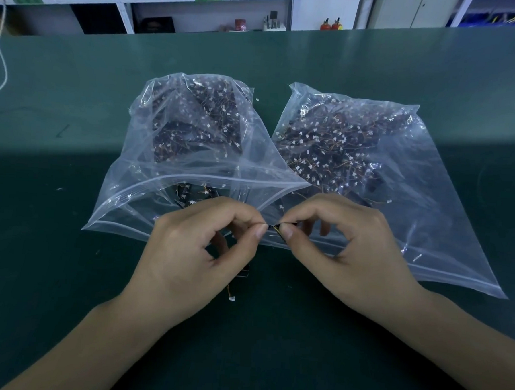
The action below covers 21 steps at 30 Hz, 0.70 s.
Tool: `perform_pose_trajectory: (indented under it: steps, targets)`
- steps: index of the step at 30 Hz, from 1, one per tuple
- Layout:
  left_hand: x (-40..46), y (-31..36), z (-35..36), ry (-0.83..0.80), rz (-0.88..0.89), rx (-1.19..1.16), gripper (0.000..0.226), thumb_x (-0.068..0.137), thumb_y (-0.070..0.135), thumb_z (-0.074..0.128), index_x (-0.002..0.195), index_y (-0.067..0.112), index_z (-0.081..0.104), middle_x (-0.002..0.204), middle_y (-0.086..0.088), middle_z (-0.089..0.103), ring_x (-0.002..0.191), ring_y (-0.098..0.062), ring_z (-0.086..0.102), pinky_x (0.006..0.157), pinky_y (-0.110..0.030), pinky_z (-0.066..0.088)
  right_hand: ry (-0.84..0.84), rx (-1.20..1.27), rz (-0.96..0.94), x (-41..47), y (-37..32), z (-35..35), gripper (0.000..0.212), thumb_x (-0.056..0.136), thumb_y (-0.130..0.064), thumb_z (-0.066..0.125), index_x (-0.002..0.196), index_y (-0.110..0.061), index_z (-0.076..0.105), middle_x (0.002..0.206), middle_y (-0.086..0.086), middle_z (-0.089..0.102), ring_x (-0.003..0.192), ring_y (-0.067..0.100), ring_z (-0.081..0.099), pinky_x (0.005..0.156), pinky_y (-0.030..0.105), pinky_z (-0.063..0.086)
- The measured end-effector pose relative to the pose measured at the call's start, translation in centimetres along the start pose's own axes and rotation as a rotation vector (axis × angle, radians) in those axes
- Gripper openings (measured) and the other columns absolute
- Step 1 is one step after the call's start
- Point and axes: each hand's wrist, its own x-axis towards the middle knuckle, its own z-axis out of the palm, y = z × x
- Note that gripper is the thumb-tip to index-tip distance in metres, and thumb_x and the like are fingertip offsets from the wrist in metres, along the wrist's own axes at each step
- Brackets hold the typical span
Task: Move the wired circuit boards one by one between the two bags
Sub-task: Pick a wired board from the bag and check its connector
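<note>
Two clear zip bags lie side by side mid-worktop, both holding heaps of small dark wired boards: the left bag (174, 160) with its mouth gaping toward the near edge, the right bag (370, 177) flatter. Just before the bag mouths, both hands meet over one board (278, 228). The left hand (199, 251) has thumb and forefinger closed in a pinch on what looks like its wire end; the right hand (345, 253) pinches the dark board itself, other fingers loosely curled. Another board (244, 271) lies on the worktop under the left hand, its wire and white plug (231, 298) trailing toward the near edge.

Judging by this, the step is freeing or passing a single board. It would go best holding the board by its edges, not tugging the thin wire, and checking that no neighbour's lead is snagged before it goes into the open bag.
</note>
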Motion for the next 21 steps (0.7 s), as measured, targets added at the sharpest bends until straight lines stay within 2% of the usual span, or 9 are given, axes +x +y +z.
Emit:
perform_pose_trajectory:
  steps: [5,11,21]
  targets:
    - [-0.06,-0.22,-0.05,-0.013,0.008,0.003,0.009,0.099,0.016,0.07,0.094,0.011,0.076,0.084,0.012,0.07,0.079,-0.007,0.068,0.065,-0.021,0.053,-0.015,-0.025,-0.015,0.04,0.09,-0.02,0.006,0.095,-0.018,0.074,0.092,-0.023,0.077,0.086,-0.021,0.068,0.086,0.015,0.065,0.076,0.018,0.044]
    - [-0.05,-0.23,0.02,-0.017,0.007,0.007,0.007,0.098,0.014,0.072,0.093,0.011,0.076,0.081,0.01,0.068,0.077,-0.011,0.068,0.062,-0.024,0.053,-0.022,-0.022,-0.018,-0.02,0.19,0.0,0.007,0.095,-0.016,0.077,0.092,-0.022,0.076,0.086,-0.018,0.07,0.087,0.015,0.065,0.077,0.017,0.043]
    - [-0.07,-0.25,0.05,-0.016,-0.007,-0.006,0.005,0.097,0.012,0.073,0.093,0.012,0.076,0.081,0.011,0.068,0.076,-0.009,0.067,0.063,-0.022,0.052,-0.04,-0.043,-0.032,-0.01,0.22,-0.12,0.003,0.095,-0.019,0.076,0.095,-0.021,0.077,0.087,-0.019,0.07,0.089,0.014,0.065,0.08,0.015,0.043]
